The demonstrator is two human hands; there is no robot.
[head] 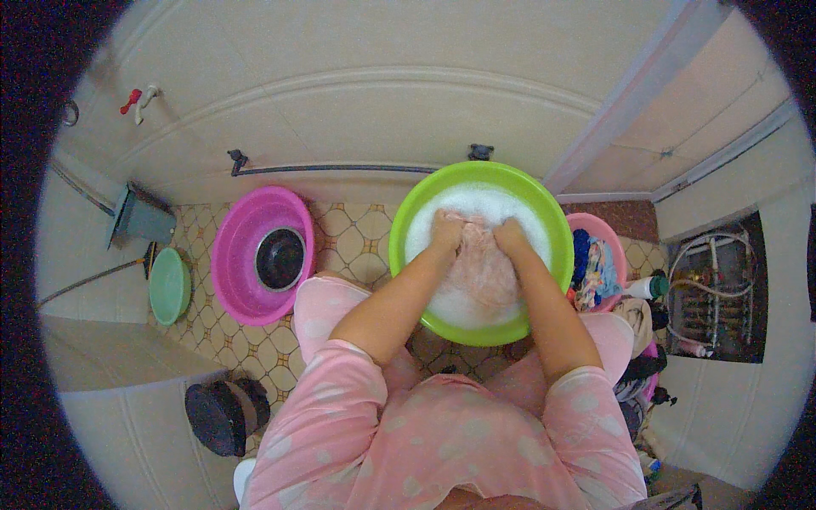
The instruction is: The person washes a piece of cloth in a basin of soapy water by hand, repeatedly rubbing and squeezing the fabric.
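Between my knees stands a large lime-green plastic basin (482,336) filled with white suds (484,194). A wet, pale pink piece of cloth (479,264) lies bunched in the foam. My left hand (448,231) grips the cloth at its far left edge, with the fingers partly sunk in suds. On the other side, my right hand (508,234) is closed at the cloth's right edge. Foam hides its fingertips, and the cloth appears to be held there too.
Left of me are a magenta tub (233,255) holding a dark round bowl (280,260), and a mint-green basin (169,287). At right, a pink basin (612,239) holds clothes (596,268) beside a white bottle with a green cap (645,287). A red-handled tap (143,102) juts from the wall.
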